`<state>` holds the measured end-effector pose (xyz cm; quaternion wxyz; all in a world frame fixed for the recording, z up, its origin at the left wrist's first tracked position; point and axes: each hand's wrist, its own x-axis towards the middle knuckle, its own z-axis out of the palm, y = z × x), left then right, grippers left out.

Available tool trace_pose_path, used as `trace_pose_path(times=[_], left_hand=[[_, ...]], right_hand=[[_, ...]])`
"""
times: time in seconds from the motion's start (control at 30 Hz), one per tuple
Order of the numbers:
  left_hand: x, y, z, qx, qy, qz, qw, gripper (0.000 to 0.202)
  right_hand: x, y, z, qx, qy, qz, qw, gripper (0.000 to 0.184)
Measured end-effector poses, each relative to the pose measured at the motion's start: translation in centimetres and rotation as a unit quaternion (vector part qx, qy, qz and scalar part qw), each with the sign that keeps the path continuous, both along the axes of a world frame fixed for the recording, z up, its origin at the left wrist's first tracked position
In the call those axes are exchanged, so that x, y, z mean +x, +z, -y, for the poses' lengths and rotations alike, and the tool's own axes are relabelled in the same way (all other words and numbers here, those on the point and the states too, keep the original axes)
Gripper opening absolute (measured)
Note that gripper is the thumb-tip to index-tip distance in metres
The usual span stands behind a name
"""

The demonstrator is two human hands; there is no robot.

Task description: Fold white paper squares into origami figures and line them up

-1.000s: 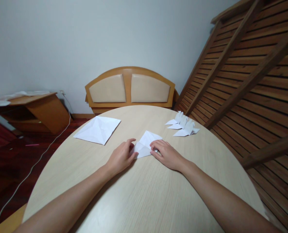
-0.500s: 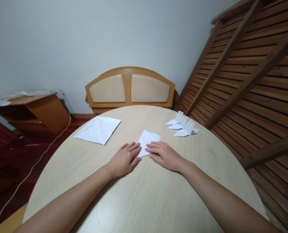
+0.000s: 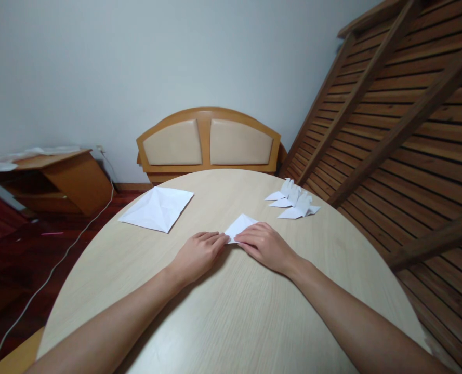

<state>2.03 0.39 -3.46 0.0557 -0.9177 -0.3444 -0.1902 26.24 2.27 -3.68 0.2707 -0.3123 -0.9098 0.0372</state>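
Note:
A small folded piece of white paper lies on the round table between my hands, one corner pointing away from me. My left hand has its fingers together, with the fingertips closed on the paper's near left corner. On the near right side, my right hand pinches the paper's edge, covering part of it. To the left lies a larger creased sheet of white paper. Several folded paper birds stand in a row at the table's right side.
The pale round table fills the lower view. Beyond it stands a wooden headboard with cream panels. A slatted wooden frame leans on the right. At left are a desk and a white cable on the floor.
The small paper now shows a different, shorter near edge and sits turned slightly. My fingers have gone from lying flat on it to gripping its near edge. The birds and larger sheet stay put.

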Motion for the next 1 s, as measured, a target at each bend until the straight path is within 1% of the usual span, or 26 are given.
trace_pose_path(times=[0.13,0.23,0.33,0.4,0.53,0.6,0.67,0.73,0.8,0.9,1.0], left_hand=[[0.1,0.1,0.2,-0.005,0.009,0.004,1.0,0.028],[-0.2,0.3,0.3,-0.011,0.022,0.005,1.0,0.033],[-0.4,0.7,0.4,-0.011,0.035,0.01,0.999,0.029],[-0.5,1.2,0.4,-0.011,0.03,0.009,0.999,0.027],[-0.9,1.7,0.2,-0.012,0.01,0.008,1.0,0.031],[-1.1,1.8,0.1,0.0,0.01,0.014,1.0,0.031],[-1.1,1.7,0.0,0.029,0.01,0.016,0.999,0.032],[-0.8,1.6,0.2,0.058,0.003,0.018,0.998,0.032],[-0.3,1.5,0.6,0.069,-0.01,0.024,0.997,0.03],[0.1,1.3,1.0,0.046,-0.015,0.031,0.998,0.026],[0.0,1.1,1.0,0.013,0.006,0.043,0.999,0.029]], right_hand=[[-0.2,0.8,0.6,0.031,0.011,-0.015,0.999,0.018],[0.0,1.0,0.8,0.029,0.013,-0.041,0.999,0.018],[0.6,1.3,0.7,0.031,0.011,-0.06,0.998,0.019],[1.0,1.5,0.6,0.036,0.01,-0.062,0.997,0.021],[1.7,2.0,0.6,0.052,0.008,-0.048,0.997,0.022],[1.8,2.2,0.6,0.066,0.005,-0.035,0.997,0.022],[1.7,2.4,0.8,0.086,-0.001,-0.023,0.996,0.021],[1.2,2.4,1.1,0.107,-0.002,-0.015,0.994,0.019],[0.4,2.3,1.5,0.124,0.013,-0.011,0.992,0.018],[-0.4,2.0,1.8,0.135,0.045,-0.021,0.99,0.016],[-0.2,1.7,1.5,0.111,0.038,-0.036,0.992,0.015]])
